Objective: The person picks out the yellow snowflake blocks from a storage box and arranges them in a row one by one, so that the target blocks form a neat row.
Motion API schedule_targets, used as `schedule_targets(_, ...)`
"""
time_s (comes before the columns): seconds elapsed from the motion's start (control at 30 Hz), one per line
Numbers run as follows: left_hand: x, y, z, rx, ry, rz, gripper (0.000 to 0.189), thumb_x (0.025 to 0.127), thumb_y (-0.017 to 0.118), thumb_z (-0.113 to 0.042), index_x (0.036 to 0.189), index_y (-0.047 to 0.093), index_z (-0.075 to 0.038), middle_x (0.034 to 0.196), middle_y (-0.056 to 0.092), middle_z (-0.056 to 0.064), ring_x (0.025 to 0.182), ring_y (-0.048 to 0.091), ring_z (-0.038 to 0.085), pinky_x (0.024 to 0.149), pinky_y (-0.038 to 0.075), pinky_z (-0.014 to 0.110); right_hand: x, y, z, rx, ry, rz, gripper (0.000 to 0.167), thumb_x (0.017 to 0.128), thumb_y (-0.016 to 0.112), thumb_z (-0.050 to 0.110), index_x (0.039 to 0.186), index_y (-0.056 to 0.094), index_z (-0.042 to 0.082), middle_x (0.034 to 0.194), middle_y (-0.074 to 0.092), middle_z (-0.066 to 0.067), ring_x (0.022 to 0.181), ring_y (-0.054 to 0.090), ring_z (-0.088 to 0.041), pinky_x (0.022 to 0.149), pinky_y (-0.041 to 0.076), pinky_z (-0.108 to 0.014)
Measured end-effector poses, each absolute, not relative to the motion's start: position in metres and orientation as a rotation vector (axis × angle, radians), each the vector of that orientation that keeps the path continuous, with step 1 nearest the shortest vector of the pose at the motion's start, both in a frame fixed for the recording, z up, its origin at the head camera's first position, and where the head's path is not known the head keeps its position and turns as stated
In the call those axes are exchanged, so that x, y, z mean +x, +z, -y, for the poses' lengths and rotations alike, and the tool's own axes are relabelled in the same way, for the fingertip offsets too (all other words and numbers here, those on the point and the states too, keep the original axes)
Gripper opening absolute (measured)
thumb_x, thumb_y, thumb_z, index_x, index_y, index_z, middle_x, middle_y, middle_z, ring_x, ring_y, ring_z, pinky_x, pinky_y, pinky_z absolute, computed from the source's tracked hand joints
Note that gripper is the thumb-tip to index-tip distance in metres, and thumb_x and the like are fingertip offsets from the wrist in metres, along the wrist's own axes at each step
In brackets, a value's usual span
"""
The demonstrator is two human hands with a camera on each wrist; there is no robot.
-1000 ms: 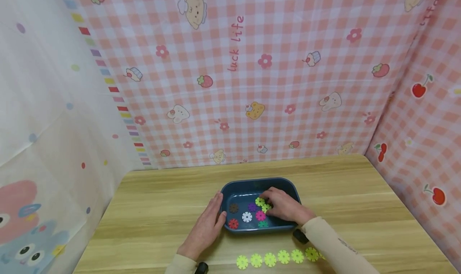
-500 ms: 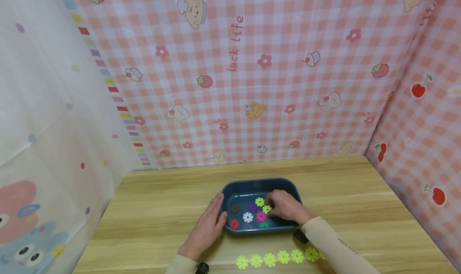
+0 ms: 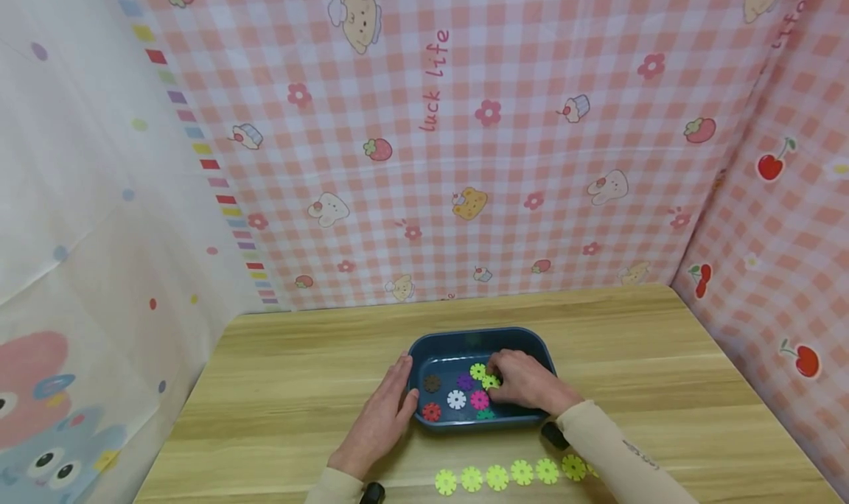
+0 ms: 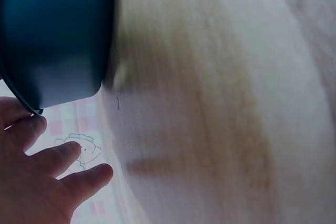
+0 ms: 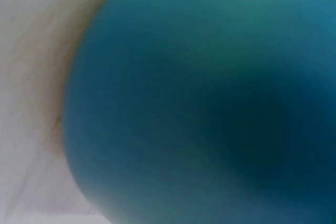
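Observation:
A dark blue tray (image 3: 474, 423) stands on the table, holding several notched plastic snowflake discs. My left hand (image 3: 379, 415) rests against its left end with fingers extended; in the left wrist view, the left hand's fingers (image 4: 86, 179) are spread beside the tray's wall (image 4: 58, 40). Inside the tray, my right hand (image 3: 527, 380) has curled fingers around the edge of a yellow-green snowflake disc (image 3: 489, 382). Another yellow-green disc (image 3: 477, 371) lies touching or overlapping it. The right wrist view shows mostly a blurred blue surface (image 5: 157, 103), with no fingers visible.
Other discs in the tray include brown (image 3: 432, 384), purple (image 3: 464, 381), white (image 3: 456, 399), pink (image 3: 480, 399), red (image 3: 431, 412) and green (image 3: 486, 414). A row of yellow-green discs (image 3: 497, 477) lies in front, its right end hidden by the right sleeve (image 3: 617, 452).
The right fingers have drawn back slightly right from the upper yellow-green disc. The lower yellow-green and pink discs have shifted a little, and the tray has edged slightly right. My left hand stays at the tray.

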State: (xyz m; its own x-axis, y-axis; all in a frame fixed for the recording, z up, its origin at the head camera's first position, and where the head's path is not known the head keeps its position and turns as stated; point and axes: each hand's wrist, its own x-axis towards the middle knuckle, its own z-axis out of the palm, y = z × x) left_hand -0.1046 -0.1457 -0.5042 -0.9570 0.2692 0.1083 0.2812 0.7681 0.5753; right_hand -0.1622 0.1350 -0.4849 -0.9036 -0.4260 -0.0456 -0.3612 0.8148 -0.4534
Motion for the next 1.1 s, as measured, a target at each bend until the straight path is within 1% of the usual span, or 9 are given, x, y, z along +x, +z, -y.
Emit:
schedule_targets(0.2,-0.106,-0.504,0.145,-0.461,-0.957,2.944,0.061,0.111,0.047,-0.031,0.163,0.03,-0.005,0.171,0.024,0.009,0.154,0.027,0.036,0.123,0.028,0.053,-0.161,-0.485,-0.137,-0.641,-0.737,-2.864,0.027,0.083,0.084,0.022,0.103,0.073,0.008,0.087,0.061,0.004,0.077,0.052,-0.012,0.07,0.052,-0.032)
schedule_targets(0.53,-0.105,-0.504,0.145,-0.467,-0.963,2.943,0.061,0.111,0.048,-0.031,0.163,0.029,-0.005,0.171,0.024,0.009,0.154,0.027,0.036,0.123,0.028,0.053,-0.156,-0.478,-0.142,-0.725,-0.805,-2.887,0.027,0.087,0.082,0.027,0.108,0.077,0.011,0.098,0.067,0.006,0.088,0.061,-0.01,0.078,0.057,-0.033)
schedule_targets(0.77,-0.106,-0.504,0.146,-0.465,-0.963,2.95,0.061,0.111,0.048,-0.03,0.163,0.029,-0.005,0.171,0.023,0.011,0.154,0.026,0.038,0.123,0.028,0.055,-0.15,-0.472,-0.148,-0.826,-0.841,-2.91,0.026,0.089,0.081,0.025,0.11,0.077,0.011,0.101,0.068,0.006,0.091,0.065,-0.012,0.08,0.059,-0.032)
schedule_targets(0.97,-0.106,-0.504,0.146,-0.461,-0.96,2.953,0.061,0.111,0.048,-0.03,0.163,0.028,-0.005,0.171,0.023,0.011,0.154,0.027,0.038,0.123,0.028,0.055,-0.145,-0.47,-0.156,-0.862,-0.902,-2.906,0.024,0.091,0.08,0.022,0.111,0.077,0.01,0.103,0.068,0.005,0.093,0.066,-0.015,0.08,0.059,-0.032)
schedule_targets(1.1,-0.106,-0.505,0.146,-0.46,-0.955,2.954,0.061,0.111,0.048,-0.029,0.163,0.029,-0.005,0.171,0.023,0.011,0.154,0.027,0.038,0.123,0.028,0.054,-0.142,-0.466,-0.16,-0.837,-0.928,-2.915,0.023,0.091,0.08,0.021,0.112,0.077,0.012,0.104,0.068,0.006,0.092,0.064,-0.014,0.08,0.059,-0.031)
